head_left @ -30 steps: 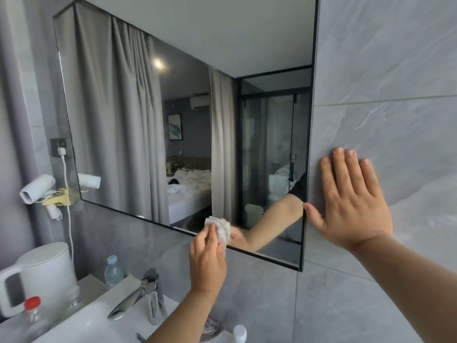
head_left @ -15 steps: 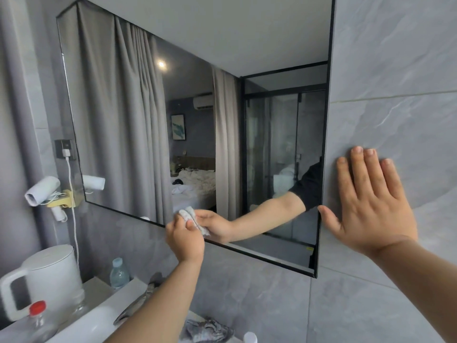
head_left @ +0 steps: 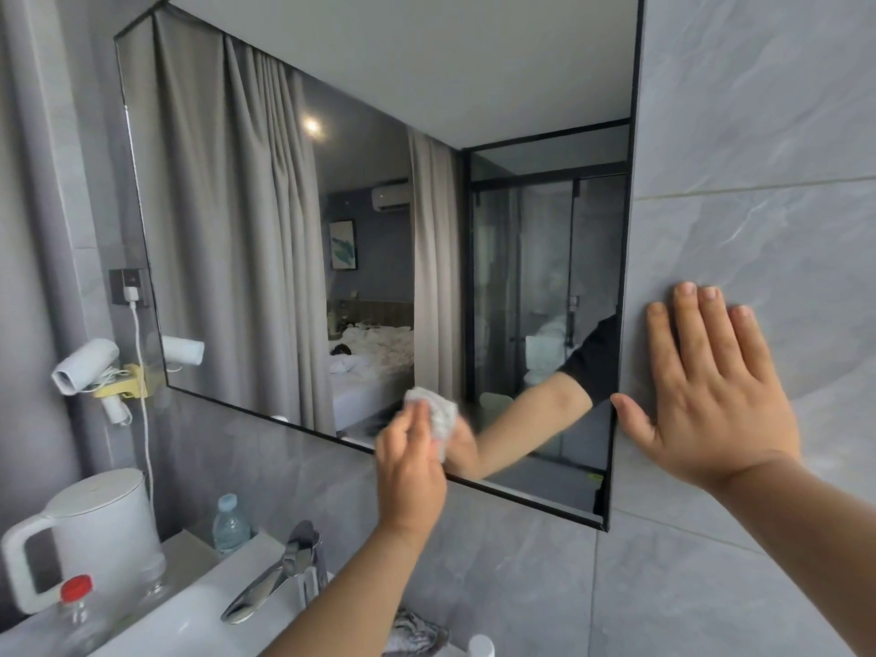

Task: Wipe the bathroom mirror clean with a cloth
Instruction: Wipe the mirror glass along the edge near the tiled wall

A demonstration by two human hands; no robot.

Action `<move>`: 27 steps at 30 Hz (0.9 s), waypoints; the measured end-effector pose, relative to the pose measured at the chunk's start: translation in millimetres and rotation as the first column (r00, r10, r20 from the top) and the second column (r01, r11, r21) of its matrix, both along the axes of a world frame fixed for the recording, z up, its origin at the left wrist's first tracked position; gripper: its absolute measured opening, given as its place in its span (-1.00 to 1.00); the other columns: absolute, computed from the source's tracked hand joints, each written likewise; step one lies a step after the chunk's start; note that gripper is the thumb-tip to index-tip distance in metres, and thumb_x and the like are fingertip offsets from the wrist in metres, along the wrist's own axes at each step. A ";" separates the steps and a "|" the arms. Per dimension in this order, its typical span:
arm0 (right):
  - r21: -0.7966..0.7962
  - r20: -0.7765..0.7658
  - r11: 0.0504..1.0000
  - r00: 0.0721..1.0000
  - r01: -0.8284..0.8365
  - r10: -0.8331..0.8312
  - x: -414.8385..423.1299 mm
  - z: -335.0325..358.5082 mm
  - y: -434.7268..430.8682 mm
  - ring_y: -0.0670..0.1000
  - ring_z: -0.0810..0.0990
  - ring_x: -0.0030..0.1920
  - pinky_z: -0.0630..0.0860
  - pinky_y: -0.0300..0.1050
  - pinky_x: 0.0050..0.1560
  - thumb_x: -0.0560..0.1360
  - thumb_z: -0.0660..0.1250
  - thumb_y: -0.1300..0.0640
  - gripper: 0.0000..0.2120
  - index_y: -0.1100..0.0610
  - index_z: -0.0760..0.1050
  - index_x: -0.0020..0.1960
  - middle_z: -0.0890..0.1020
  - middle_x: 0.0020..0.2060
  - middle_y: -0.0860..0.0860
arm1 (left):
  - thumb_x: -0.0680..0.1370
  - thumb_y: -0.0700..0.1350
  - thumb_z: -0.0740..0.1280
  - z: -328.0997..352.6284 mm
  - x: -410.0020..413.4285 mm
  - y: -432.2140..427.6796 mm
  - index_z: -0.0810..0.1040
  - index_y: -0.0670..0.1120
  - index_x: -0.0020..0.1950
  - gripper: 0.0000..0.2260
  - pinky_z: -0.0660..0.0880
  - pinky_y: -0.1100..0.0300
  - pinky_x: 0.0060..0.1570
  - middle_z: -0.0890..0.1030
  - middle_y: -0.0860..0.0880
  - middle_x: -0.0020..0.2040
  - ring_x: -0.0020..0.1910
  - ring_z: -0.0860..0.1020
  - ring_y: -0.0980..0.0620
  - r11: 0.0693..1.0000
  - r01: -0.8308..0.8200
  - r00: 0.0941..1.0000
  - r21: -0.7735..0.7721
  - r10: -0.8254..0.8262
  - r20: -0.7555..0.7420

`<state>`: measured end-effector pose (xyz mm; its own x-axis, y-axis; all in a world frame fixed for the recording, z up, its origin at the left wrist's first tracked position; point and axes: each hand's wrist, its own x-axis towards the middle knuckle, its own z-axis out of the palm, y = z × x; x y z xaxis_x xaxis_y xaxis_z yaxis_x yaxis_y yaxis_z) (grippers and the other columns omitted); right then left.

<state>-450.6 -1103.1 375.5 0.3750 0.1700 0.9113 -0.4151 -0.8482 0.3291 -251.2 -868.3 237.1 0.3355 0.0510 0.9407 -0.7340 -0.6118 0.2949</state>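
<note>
head view — left hand [head_left: 411, 471] pinches cloth [head_left: 438, 416] against mirror [head_left: 379, 220].

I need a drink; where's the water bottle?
Lower left of the head view: the water bottle stands against the wall between the kettle and faucet.

You face a grey marbled tile wall [head_left: 758, 135]. To your left a socket [head_left: 127, 286] feeds a white cord to a hairdryer [head_left: 85, 365] in a yellow holder. Below, a white desk [head_left: 189, 623] carries a kettle [head_left: 90, 533], a bottle [head_left: 231, 523] and a chrome tap [head_left: 279, 576].
</note>
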 end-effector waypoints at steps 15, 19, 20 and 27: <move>-0.011 -0.014 0.999 0.999 0.040 -0.041 0.3 -1.2 -1.0 0.33 0.08 0.56 -0.05 0.23 0.56 0.56 -0.04 -0.27 -0.19 0.35 0.13 0.55 0.13 0.54 0.34 | 0.47 -0.23 0.32 -11.8 -6.7 0.7 0.66 -0.25 0.08 -0.76 0.48 0.09 0.00 0.59 -0.23 -0.03 -0.05 0.57 -0.20 0.873 -0.075 0.914 -0.481 -0.133 -0.383; -0.016 -0.014 0.999 0.999 0.042 -0.042 0.3 -0.6 -0.8 0.33 0.07 0.56 -0.05 0.23 0.56 0.55 -0.01 -0.26 -0.18 0.35 0.12 0.55 0.13 0.54 0.34 | 0.49 0.00 0.26 -21.5 -55.5 -37.7 0.67 -0.27 0.04 -0.63 0.53 0.06 -0.08 0.53 -0.14 -0.11 -0.14 0.55 -0.09 0.872 0.118 0.924 -0.475 -0.272 -0.270; -0.016 -0.014 0.999 0.999 0.045 -0.046 0.2 -0.8 -1.1 0.32 0.07 0.56 -0.06 0.23 0.56 0.55 -0.01 -0.26 -0.18 0.35 0.12 0.55 0.13 0.54 0.34 | 0.49 -0.01 0.27 -25.6 -65.3 -46.8 0.67 -0.27 0.04 -0.63 0.54 0.00 -0.13 0.52 -0.14 -0.12 -0.16 0.55 -0.11 0.882 0.149 0.928 -0.446 -0.280 -0.244; -0.020 -0.009 0.999 0.999 0.038 -0.038 0.8 -1.2 -1.8 0.31 0.06 0.56 -0.06 0.22 0.57 0.55 -0.01 -0.27 -0.19 0.34 0.13 0.55 0.13 0.54 0.33 | 0.45 -0.13 0.38 -43.5 -121.7 -94.8 0.59 -0.11 0.20 -0.68 0.48 0.13 -0.08 0.51 0.01 0.09 -0.07 0.52 -0.07 0.932 0.318 0.946 -0.174 -0.325 -0.008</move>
<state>-449.8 -1105.0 374.3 0.3901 0.1736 0.9043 -0.4433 -0.8253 0.3497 -372.9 -963.1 193.6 0.3939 0.0913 0.9146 -0.8701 -0.2838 0.4031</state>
